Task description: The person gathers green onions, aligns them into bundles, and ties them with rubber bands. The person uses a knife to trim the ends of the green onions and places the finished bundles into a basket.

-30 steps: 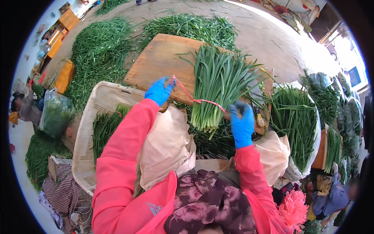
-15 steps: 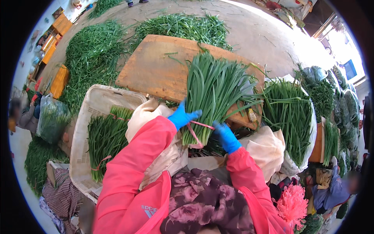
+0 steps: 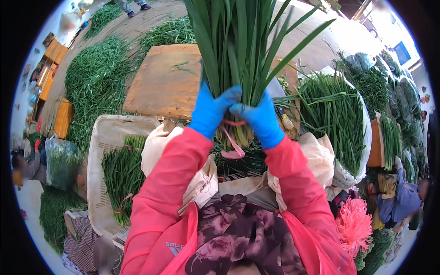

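Observation:
My left hand [image 3: 210, 112] and my right hand [image 3: 261, 119], both in blue gloves, grip a large bundle of green leafy stems [image 3: 233, 46] from either side near its pale base. The leaves stand upward, away from me. A pink tie [image 3: 233, 146] loops round the base and its free end hangs below my fingers. Behind the bundle lies a wooden board [image 3: 153, 82]; on its right part a knife with a yellowish handle [image 3: 287, 123] shows partly.
A white crate [image 3: 96, 183] with tied bundles [image 3: 118, 174] stands left. A white sack of greens [image 3: 334, 128] is right. Beige cloths [image 3: 314, 160] lie by my arms, green piles [image 3: 94, 82] on the floor. People work at left [image 3: 32, 162] and right [image 3: 396, 197].
Both hands have come together on the bundle and raised it upright off the board toward the camera, its leaves now reaching the top edge of the picture.

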Motion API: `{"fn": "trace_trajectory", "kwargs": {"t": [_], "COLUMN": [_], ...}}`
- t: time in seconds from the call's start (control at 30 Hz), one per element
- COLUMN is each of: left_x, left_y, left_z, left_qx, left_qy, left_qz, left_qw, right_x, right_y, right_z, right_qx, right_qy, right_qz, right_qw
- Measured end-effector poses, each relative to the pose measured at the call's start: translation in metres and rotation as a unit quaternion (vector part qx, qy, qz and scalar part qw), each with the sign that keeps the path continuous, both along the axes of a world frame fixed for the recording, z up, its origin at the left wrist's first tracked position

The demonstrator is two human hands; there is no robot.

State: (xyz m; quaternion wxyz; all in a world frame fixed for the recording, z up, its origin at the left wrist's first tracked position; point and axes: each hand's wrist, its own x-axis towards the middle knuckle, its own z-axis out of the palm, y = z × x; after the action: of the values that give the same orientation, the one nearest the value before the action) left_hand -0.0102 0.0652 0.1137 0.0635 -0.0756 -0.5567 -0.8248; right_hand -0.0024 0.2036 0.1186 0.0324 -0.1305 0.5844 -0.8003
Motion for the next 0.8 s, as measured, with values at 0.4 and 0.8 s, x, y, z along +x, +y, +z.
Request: {"fn": "trace_trajectory", "kwargs": {"t": [0.4, 0.8], "left_x": [-0.086, -0.103], "left_y": [-0.012, -0.016], "left_z": [0.011, 0.032], "left_qx": [-0.159, -0.134], "left_qy": [0.063, 0.160], "left_qz": [-0.114, -0.110], "left_qw": [0.979, 0.972], "right_x": [-0.086, -0.095], "right_y": [0.021, 0.004], "right_z": [-0.003, 0.010], "right_qx": [0.096, 0.073], "right_qy": [0.152, 0.157], "right_qz": [-0.014, -0.027], "right_qw": [0.984, 0.985]}}
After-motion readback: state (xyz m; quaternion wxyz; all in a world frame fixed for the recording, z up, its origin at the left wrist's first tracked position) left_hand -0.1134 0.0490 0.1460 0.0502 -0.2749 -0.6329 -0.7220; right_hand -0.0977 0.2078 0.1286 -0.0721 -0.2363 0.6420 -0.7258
